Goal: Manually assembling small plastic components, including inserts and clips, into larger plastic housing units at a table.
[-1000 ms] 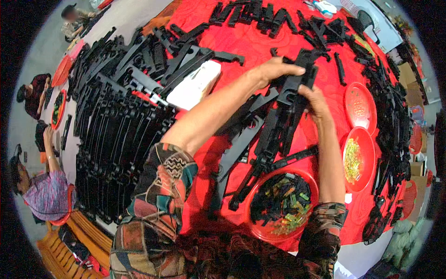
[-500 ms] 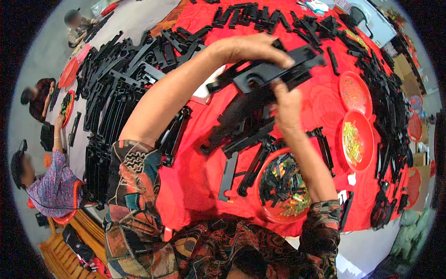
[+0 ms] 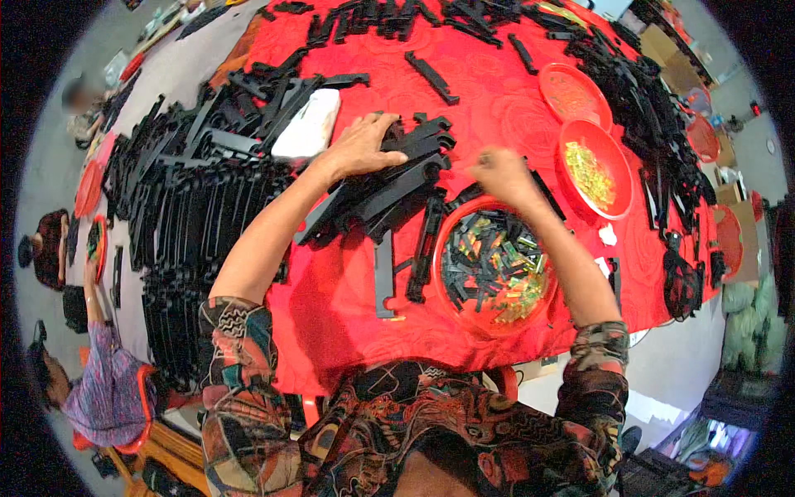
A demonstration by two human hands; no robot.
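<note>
My left hand (image 3: 364, 149) lies over a heap of long black plastic parts (image 3: 385, 192), its thumb and fingers apart, touching the top pieces. Slightly blurred, my right hand (image 3: 501, 176) is above the red cloth with its fingers curled in; whatever is in them is hidden. Below it stands a red basin (image 3: 440, 286) holding small black pieces and yellow, green and orange bits. Between the heap and the basin, a black part (image 3: 426, 248) lies lengthwise, and beside it a flat grey-black strip (image 3: 384, 277).
Dense rows of black parts (image 3: 195, 207) cover the left side. A white block (image 3: 308, 124) lies beyond my left hand. On the right are a red bowl of yellow-green bits (image 3: 623, 195), a red plate (image 3: 571, 93) and more black parts. People sit at far left, one in a purple top (image 3: 108, 389).
Both hands held black parts up over the table; those parts now lie on the heap. My right hand has come away toward the basin, fingers curled. The view has shifted.
</note>
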